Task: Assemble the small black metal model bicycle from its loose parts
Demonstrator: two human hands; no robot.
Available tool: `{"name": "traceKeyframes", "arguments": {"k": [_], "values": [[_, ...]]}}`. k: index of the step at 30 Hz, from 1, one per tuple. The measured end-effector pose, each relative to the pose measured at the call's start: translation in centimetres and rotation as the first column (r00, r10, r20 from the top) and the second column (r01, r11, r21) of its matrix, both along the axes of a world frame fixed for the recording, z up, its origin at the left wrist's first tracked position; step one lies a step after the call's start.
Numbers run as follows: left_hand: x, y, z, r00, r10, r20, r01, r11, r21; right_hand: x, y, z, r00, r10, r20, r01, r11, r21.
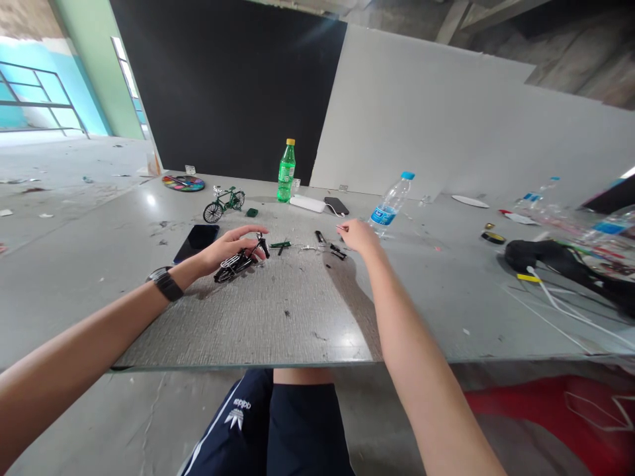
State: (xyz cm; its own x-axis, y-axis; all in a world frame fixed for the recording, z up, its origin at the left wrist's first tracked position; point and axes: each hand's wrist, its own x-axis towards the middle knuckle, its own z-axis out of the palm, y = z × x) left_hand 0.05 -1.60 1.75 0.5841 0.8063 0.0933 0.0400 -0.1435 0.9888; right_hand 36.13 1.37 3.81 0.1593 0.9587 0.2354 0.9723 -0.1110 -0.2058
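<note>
My left hand (233, 246) is around the front of a small black model bicycle (237, 266), fingers and thumb on either side of its handlebar. The bicycle leans on the tabletop, its rear end toward me. My right hand (354, 235) is closed in a pinch above the table; a thin, small piece shows at the fingertips, too small to name. Between the hands lie a dark green part (282, 244), a clear-looking small piece (310, 248) and black parts (338, 252). Behind my left hand stands a green model bicycle (224, 203).
A dark phone (197, 242) lies by my left wrist. Farther back are a paint palette (183, 183), a green bottle (286, 173), a white power bank (307, 203) and another phone (337, 206). A water bottle (389, 206) stands beyond my right hand. Cables (555, 307) lie at right.
</note>
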Motion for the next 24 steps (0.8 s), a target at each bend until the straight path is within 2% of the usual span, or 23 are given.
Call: {"name": "traceKeyframes", "arguments": {"k": [3,8,10,12,14,16,21,24], "values": [[-0.1,0.0,0.0,1.000,-0.003,-0.004,0.003,1.000,0.026,2.2,0.1,-0.1,0.988,-0.145,0.045,0.148,0.986,-0.080],[-0.2,0.1,-0.3,1.000,-0.010,-0.003,0.010,1.000,0.026,4.1,0.2,-0.3,0.988,-0.155,0.014,0.155,0.974,-0.167],[-0.3,0.2,-0.3,1.000,-0.011,-0.003,0.011,1.000,0.015,4.4,0.1,-0.2,0.994,-0.109,-0.024,0.102,0.973,-0.209],[-0.3,0.2,-0.3,1.000,-0.013,-0.001,0.014,1.000,0.010,4.5,0.0,0.0,0.997,0.009,-0.072,-0.028,0.963,-0.267],[-0.3,0.2,-0.3,1.000,-0.014,-0.003,0.014,1.000,0.014,4.3,-0.1,0.3,0.982,0.142,-0.128,-0.177,0.928,-0.327],[-0.3,0.2,-0.3,1.000,-0.011,-0.008,0.011,1.000,0.022,3.9,-0.2,0.4,0.964,0.205,-0.168,-0.255,0.887,-0.384],[-0.4,0.3,-0.4,1.000,-0.010,-0.012,0.010,1.000,0.024,3.5,0.0,0.1,0.960,0.227,-0.162,-0.276,0.854,-0.441],[-0.4,0.4,-0.5,1.000,-0.014,-0.011,0.014,0.999,0.033,3.7,0.4,-0.2,0.963,0.237,-0.131,-0.270,0.867,-0.419]]}}
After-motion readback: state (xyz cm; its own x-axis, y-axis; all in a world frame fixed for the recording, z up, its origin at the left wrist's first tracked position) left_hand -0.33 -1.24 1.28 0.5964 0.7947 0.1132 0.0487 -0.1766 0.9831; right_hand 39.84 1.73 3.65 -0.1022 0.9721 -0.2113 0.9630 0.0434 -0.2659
